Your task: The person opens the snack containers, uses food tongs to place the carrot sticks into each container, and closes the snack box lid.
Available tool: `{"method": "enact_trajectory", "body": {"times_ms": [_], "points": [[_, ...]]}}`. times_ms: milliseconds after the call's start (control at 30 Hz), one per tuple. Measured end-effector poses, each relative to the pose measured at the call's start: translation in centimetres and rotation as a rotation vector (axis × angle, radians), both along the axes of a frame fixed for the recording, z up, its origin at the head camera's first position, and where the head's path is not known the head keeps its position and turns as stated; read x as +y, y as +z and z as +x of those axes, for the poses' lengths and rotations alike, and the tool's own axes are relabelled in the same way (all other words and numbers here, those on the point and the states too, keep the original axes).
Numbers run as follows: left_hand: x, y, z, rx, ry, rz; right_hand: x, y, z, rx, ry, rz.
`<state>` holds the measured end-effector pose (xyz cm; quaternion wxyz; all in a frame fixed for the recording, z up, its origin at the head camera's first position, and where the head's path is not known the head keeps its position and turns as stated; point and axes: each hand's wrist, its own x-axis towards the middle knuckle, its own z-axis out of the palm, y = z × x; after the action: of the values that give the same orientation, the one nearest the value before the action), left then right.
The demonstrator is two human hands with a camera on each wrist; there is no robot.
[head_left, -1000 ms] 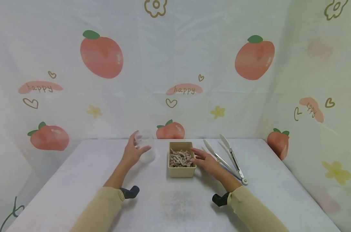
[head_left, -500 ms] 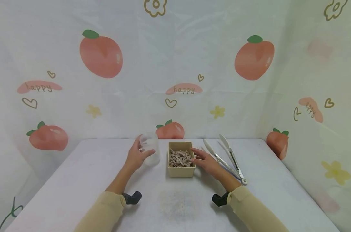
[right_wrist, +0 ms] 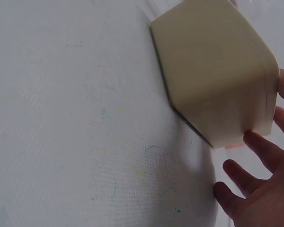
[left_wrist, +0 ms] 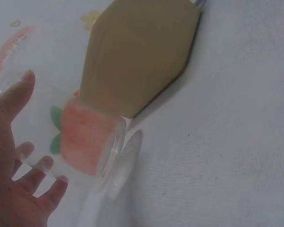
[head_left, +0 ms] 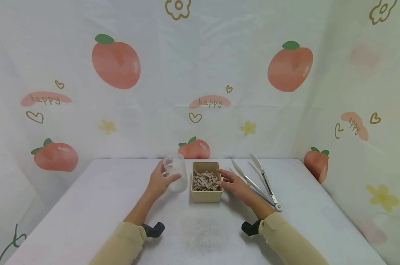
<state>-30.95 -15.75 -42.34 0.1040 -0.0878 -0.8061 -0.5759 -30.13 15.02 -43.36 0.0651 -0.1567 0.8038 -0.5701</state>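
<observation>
A clear, colourless jar [head_left: 179, 180] is held by my left hand [head_left: 158, 183], with the thumb on the near side and the fingers around the far side. In the left wrist view the jar [left_wrist: 87, 137] tilts, its base close to the white table; I cannot tell whether they touch. To its right stands a beige rectangular box [head_left: 206, 197] filled with grey-brown dried strips [head_left: 205, 181]. My right hand [head_left: 237, 187] rests extended fingers against the box's right side and rim. In the right wrist view some of those fingertips meet the box [right_wrist: 213, 71].
Silver tongs [head_left: 269, 187] with pale tips lie spread on the table, right of my right hand. A white cloth wall [head_left: 213, 132] printed with fruit rises behind the table [head_left: 200, 235]. A green cord [head_left: 14, 241] shows at the far left.
My left hand has carried the jar to the right and slightly nearer to me, closer to the box. The right hand, box and tongs have stayed in place.
</observation>
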Motion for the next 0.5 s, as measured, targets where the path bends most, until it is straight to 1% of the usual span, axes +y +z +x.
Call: {"method": "enact_trajectory", "body": {"times_ms": [233, 500], "points": [[0.17, -0.34, 0.09, -0.026, -0.019, 0.022, 0.05, -0.22, -0.12, -0.006, -0.006, 0.010], [0.73, -0.51, 0.39, -0.026, -0.013, 0.020, 0.13, -0.30, -0.12, 0.003, -0.024, 0.041]]}}
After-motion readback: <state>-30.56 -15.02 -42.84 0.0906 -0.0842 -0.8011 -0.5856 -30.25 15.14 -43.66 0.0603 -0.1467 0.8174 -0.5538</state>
